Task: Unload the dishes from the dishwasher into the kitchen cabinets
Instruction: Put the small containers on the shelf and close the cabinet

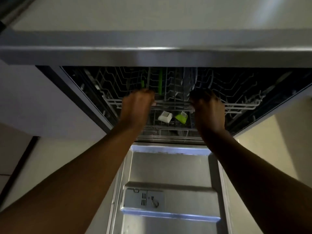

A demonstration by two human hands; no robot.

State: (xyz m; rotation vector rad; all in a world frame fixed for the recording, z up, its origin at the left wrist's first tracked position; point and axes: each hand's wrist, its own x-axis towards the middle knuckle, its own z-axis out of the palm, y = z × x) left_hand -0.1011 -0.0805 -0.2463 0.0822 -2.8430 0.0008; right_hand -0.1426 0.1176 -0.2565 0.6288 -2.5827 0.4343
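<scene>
The dishwasher stands open, its steel door (170, 196) folded down toward me. Inside, the upper wire rack (239, 102) sits within the dark tub. My left hand (136, 107) grips the rack's front rail (172, 103), fingers curled over it. My right hand (209, 110) grips the same rail further right. Dark plates (189, 81) stand upright in the rack behind the rail, and a green strip (160, 83) shows beside them. Below, in the lower rack, a white piece (165, 116) and a green piece (181, 117) are visible.
The countertop edge (152, 53) runs across above the dishwasher opening. Pale cabinet fronts (42, 102) flank the tub on the left, and another pale panel (276, 132) on the right. The detergent compartment (143, 198) sits in the door's inner face.
</scene>
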